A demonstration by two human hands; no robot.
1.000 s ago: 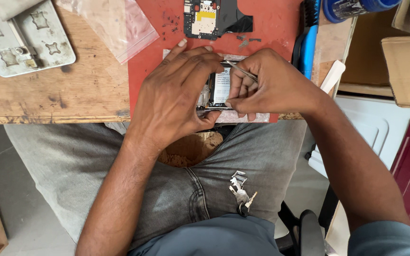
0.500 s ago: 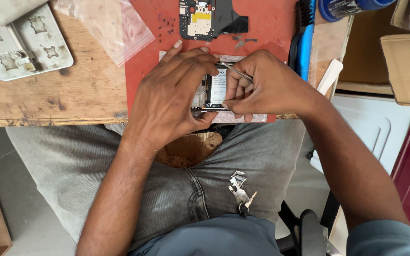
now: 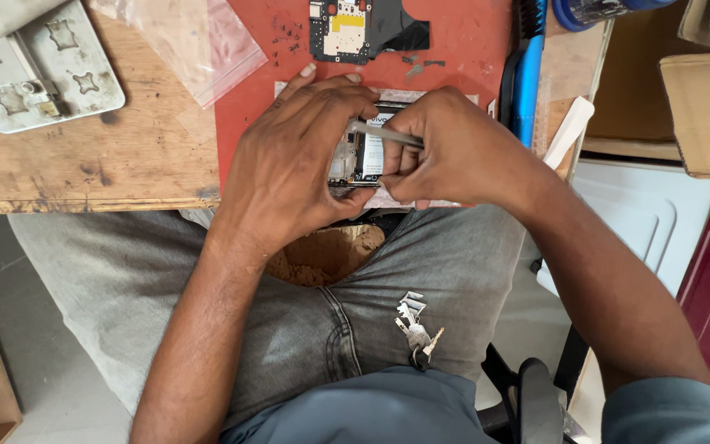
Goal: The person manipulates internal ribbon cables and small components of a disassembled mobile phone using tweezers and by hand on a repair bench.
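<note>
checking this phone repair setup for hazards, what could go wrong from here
1. The opened phone sits at the near edge of the red mat, above the lap; if the left hand loosens, it could slide off.
2. The right hand holds metal tweezers over the exposed internals; a slip might scratch or short something.
3. Tiny loose screws lie unboxed on the mat beside the circuit board and could be brushed away.

Worktop [image 3: 84,177]: worn, scratched wooden board, its front edge above the person's lap.
Red mat [image 3: 462,57]: lies flat on the worktop, right of centre.
Metal plate [image 3: 43,70]: grey, with cut-outs, at the far left.
Clear plastic bag [image 3: 199,41]: overlaps the mat's left edge.
Blue-handled brush [image 3: 527,74]: along the mat's right edge.
</note>
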